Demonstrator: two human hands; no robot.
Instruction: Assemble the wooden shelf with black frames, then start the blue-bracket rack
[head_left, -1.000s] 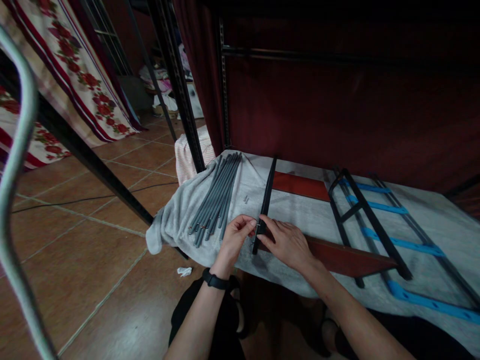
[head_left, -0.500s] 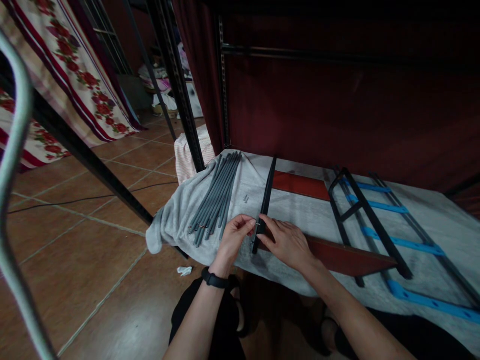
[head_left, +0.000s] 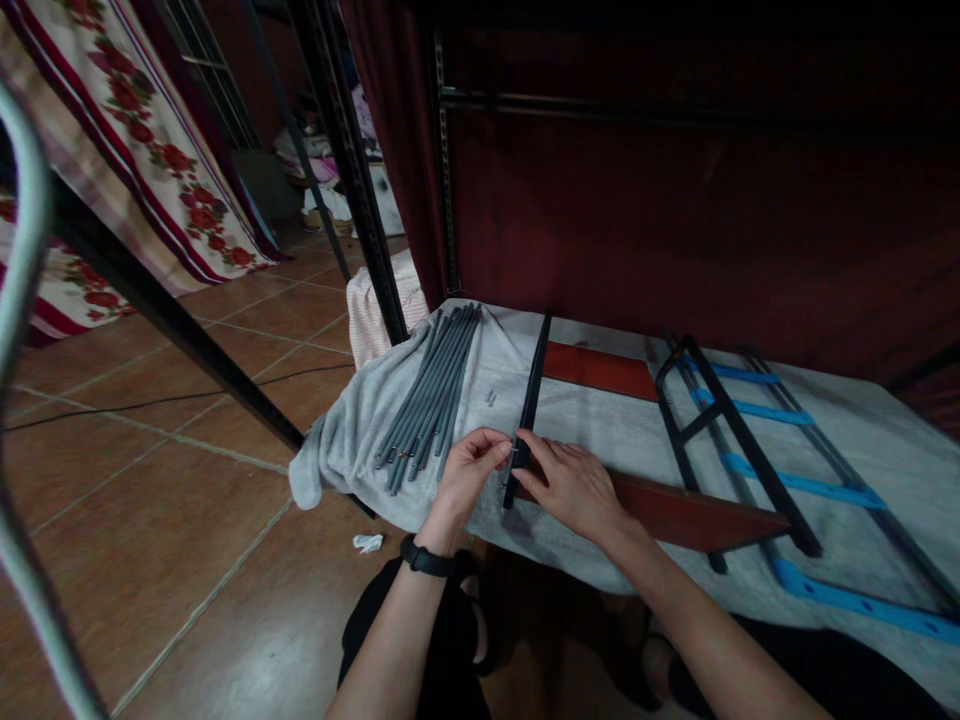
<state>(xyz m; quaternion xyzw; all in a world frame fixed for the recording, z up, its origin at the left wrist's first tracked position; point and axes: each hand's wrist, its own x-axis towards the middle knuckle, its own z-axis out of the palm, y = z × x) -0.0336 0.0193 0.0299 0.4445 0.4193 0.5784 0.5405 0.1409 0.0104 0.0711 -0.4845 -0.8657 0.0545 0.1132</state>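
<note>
2 hands meet on my remote feed at the near end of a black bar [head_left: 529, 395], which lies on a grey blanket [head_left: 600, 425] beside a red board [head_left: 679, 512]. The left hand [head_left: 466, 472] pinches a small metal pin [head_left: 515, 448] at the bar's side. The right hand [head_left: 576, 487] lies on the bar, fingers pressed together; I cannot tell whether it grips. Bundled grey rods [head_left: 433, 392] lie to the left and a black-and-blue frame [head_left: 739, 440] to the right.
</note>
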